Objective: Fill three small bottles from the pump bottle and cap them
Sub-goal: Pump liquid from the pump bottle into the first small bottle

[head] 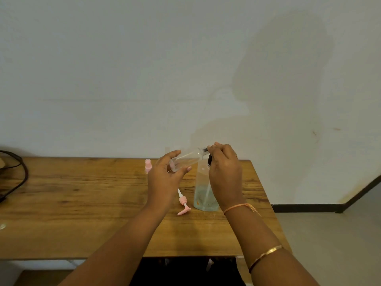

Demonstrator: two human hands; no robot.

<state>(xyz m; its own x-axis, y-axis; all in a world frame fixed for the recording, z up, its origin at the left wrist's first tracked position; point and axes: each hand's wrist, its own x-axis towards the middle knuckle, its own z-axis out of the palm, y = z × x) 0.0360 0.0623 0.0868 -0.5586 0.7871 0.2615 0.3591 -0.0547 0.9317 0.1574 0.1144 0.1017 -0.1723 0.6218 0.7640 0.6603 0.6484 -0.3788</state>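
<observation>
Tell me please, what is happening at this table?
A person holds a small clear bottle tilted in the left hand, while the right hand pinches at its mouth, above the big pump bottle of bluish liquid. A pink pump cap lies loose on the wooden table, and a pink-topped bottle stands behind the left hand. The held bottle looks empty.

Hands: two, left hand [165,178] and right hand [224,172]. Small bottle [186,158]: one. Pump bottle [203,195]: one. Pink tops: two, lying [183,203], upright [148,165]. Table [82,193]: one. Cable [22,170]: one.
</observation>
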